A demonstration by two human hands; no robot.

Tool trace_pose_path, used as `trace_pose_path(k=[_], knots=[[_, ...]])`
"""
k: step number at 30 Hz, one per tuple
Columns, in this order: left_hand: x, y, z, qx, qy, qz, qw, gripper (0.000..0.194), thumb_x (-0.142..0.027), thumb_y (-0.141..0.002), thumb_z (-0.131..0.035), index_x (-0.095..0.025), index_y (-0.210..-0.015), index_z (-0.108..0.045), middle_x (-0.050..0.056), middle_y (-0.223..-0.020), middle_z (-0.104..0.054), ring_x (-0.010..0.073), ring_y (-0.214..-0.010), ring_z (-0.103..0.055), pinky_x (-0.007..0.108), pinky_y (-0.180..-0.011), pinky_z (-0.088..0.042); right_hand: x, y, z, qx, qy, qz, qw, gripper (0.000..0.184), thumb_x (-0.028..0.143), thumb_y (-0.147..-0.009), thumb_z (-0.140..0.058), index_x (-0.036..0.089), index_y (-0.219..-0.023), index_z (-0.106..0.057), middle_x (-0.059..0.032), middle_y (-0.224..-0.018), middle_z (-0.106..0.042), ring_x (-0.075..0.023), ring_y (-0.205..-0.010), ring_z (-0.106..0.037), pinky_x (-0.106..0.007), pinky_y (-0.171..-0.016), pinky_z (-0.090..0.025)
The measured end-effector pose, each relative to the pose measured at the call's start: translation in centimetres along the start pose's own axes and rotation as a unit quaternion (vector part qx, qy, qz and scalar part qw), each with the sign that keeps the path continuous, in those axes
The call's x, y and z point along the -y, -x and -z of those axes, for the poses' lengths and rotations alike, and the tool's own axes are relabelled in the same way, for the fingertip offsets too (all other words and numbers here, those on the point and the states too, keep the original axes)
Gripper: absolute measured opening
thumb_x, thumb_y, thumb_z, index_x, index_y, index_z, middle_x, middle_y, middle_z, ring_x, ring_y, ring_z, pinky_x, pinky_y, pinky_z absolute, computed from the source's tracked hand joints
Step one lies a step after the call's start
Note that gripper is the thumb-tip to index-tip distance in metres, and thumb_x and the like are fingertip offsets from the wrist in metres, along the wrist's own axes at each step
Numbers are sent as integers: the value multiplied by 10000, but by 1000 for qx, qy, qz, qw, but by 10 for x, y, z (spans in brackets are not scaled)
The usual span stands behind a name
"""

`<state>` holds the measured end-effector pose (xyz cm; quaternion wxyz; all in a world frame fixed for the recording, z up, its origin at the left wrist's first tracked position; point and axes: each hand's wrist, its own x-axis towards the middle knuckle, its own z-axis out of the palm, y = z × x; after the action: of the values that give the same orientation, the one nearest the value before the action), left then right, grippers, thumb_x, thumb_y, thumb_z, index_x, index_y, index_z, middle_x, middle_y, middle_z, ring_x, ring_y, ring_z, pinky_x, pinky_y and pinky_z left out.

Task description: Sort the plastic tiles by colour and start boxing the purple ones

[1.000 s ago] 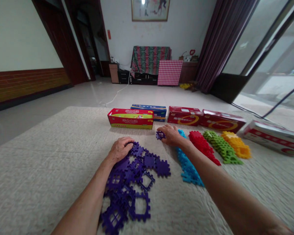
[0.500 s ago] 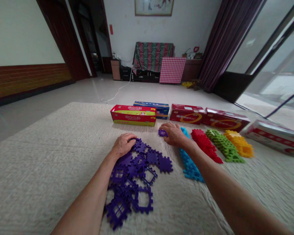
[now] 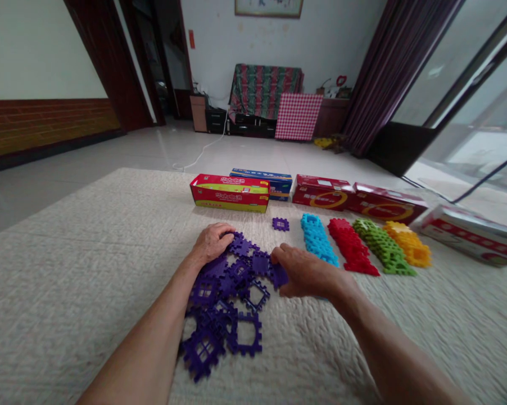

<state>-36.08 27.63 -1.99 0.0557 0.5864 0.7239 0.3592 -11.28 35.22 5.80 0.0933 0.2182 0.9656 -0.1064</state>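
The quilted cover (image 3: 89,253) spans the lower frame. At lower centre, slightly left, lies a heap of purple pieces (image 3: 227,286), toothed and overlapping, some solid, some windowed. The left hand (image 3: 213,242) rests on its upper left edge; its fingertips are partly hidden, so closure cannot be confirmed. The left forearm crosses the lower left and covers part of the heap's margin.

Above the heap stands a red-and-yellow box (image 3: 230,197), blocking part of the blue box (image 3: 281,188) behind it. Below the blue box, one small windowed purple piece (image 3: 280,224) lies apart, flat and uncovered. At the heap's right edge, the fingers and thumb of the right hand (image 3: 299,273) straddle a solid purple piece (image 3: 279,277); whether they clamp it cannot be told.

Right of this runs a light-blue row (image 3: 316,242), its lower part obscured by the right hand and wrist; a sliver of blue shows beneath. Next come a red row (image 3: 350,247), a green row (image 3: 382,247) and a yellow row (image 3: 407,244). Two dark red boxes (image 3: 321,194) stand behind the rows. A white-and-red box (image 3: 468,233) reaches the right border; its lettering is illegible.
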Motion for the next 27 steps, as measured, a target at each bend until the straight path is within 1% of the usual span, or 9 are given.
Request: trace_pose_path(k=[5,7,9,12,15,17,19,23,27], knots=[[2,0,-1,-4,-7,5,1000,246,-292,-804,-530,-246,-932,-735,11,-1030,-733,199,-1006,-655,343,-973,-493,-5,-3,0,7,-11,26,1000,467,227,-677,-712,160,-1123,-589,-120,-1104,-623,-233,-960,-612,-335,-833,-479],[-3,-1,-1,-5,-6,4,1000,250,-286,-808,-530,-243,-943,-735,14,-1039,-731,198,-1018,-655,335,-978,-491,-8,-2,2,12,-20,36,999,485,249,-690,-697,167,-1155,-586,-108,-1088,-623,-215,-932,-610,-323,-822,-479],[-12,-2,0,6,-7,-21,1000,247,-288,-806,-556,-235,-969,-734,28,-1109,-715,203,-1068,-641,340,-1011,-468,-9,-2,3,11,-25,38,999,489,271,-702,-694,167,-1168,-589,-109,-1085,-620,-210,-918,-607,-323,-816,-481],[-30,-3,4,46,-38,-73,996,282,-329,-786,-642,-236,-1039,-721,56,-1278,-642,258,-1238,-542,441,-1101,-372,-8,-2,5,-8,-36,43,998,482,273,-707,-703,168,-1165,-595,-114,-1095,-614,-219,-935,-601,-335,-827,-483],[-46,-2,9,102,-67,-81,989,392,-419,-744,-716,-275,-1108,-695,52,-1396,-553,336,-1371,-386,575,-1119,-278,-7,-2,6,-28,-50,47,997,493,249,-701,-712,174,-1174,-593,-108,-1093,-611,-219,-937,-599,-336,-829,-487],[-52,1,11,146,-66,-77,984,500,-478,-692,-760,-292,-1149,-675,54,-1463,-480,366,-1405,-322,605,-1117,-255,-8,-2,6,-36,-52,49,997,496,239,-703,-714,171,-1179,-591,-108,-1096,-606,-219,-938,-598,-336,-828,-488],[-56,3,11,174,-60,-74,980,617,-522,-637,-793,-297,-1194,-650,65,-1515,-407,381,-1423,-277,604,-1122,-249,-10,-2,6,-47,-49,61,996,490,225,-712,-706,168,-1184,-584,-112,-1116,-595,-222,-963,-593,-338,-843,-484],[-55,6,7,178,-71,-67,979,756,-569,-556,-826,-300,-1233,-622,79,-1566,-302,422,-1443,-190,625,-1123,-244,-14,-6,3,-69,-43,88,993,518,197,-723,-695,172,-1219,-549,-117,-1162,-566,-223,-1020,-574,-329,-883,-469],[-51,6,2,175,-96,-65,978,700,-546,-564,-826,-298,-1192,-639,67,-1581,-258,451,-1449,-124,642,-1120,-240,-16,-9,-1,-77,-50,90,992,481,186,-737,-674,168,-1202,-554,-111,-1138,-566,-214,-1000,-580,-309,-867,-471]])
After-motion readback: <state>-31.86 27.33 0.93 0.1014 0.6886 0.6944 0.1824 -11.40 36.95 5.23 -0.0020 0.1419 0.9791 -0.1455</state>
